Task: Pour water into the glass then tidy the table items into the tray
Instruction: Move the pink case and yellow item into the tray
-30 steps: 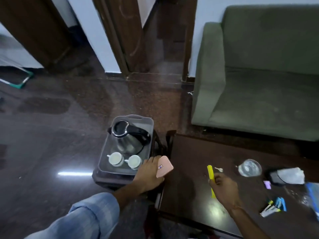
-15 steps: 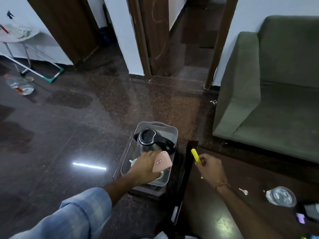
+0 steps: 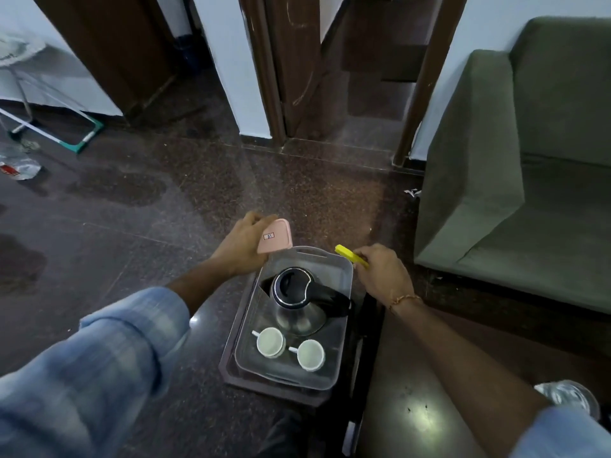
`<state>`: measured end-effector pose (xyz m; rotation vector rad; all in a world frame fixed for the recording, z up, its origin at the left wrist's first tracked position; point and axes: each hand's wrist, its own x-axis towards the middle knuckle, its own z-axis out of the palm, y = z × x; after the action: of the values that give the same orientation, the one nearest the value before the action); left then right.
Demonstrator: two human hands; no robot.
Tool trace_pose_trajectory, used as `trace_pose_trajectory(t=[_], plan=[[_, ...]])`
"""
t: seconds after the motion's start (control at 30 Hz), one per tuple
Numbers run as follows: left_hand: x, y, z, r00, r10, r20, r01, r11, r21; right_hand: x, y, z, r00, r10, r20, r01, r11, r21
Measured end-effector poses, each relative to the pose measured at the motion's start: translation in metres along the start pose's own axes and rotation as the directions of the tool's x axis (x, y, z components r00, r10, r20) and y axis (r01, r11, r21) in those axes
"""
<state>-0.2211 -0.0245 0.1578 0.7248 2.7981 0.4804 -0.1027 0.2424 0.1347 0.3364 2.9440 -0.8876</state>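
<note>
grey translucent plastic tray [image 3: 344, 276] sits on low dark stand beside dark glossy table [image 3: 413, 401]. inside tray: steel kettle with black lid and handle [image 3: 297, 300] at far end, two white cups [image 3: 271, 342] side by side at near end. left hand [image 3: 243, 244] closed around flat pink rounded case [image 3: 275, 235], held over tray's far-left corner. right hand [image 3: 383, 271] pinches yellow stick-shaped item [image 3: 348, 253] over far-right rim. clear glass [image 3: 568, 396] on table, partly behind right sleeve. green sofa [image 3: 529, 166] at right.
</note>
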Motion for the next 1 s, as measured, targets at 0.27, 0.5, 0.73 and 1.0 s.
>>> trace_pose_trajectory(t=[0.27,0.5,0.73,1.0], plan=[[0.071,-0.071,0.085,0.948,0.08,0.308,-0.131,0.981,0.146,0.084,-0.005,0.082,0.969,0.032,0.246,0.036,0.963,-0.267],[0.091,-0.094,0.151,0.926,0.085,0.369,-0.178,0.958,0.225,0.116,0.022,0.153,0.942,0.118,0.314,0.063,0.857,-0.511],[0.097,-0.093,0.188,0.946,0.089,0.312,-0.208,0.904,0.373,0.123,0.042,0.185,0.925,0.166,0.343,0.053,0.835,-0.547],[0.087,-0.083,0.173,0.955,0.084,0.284,-0.18,0.926,0.332,0.113,0.037,0.165,0.945,0.184,0.271,-0.056,0.906,-0.419]])
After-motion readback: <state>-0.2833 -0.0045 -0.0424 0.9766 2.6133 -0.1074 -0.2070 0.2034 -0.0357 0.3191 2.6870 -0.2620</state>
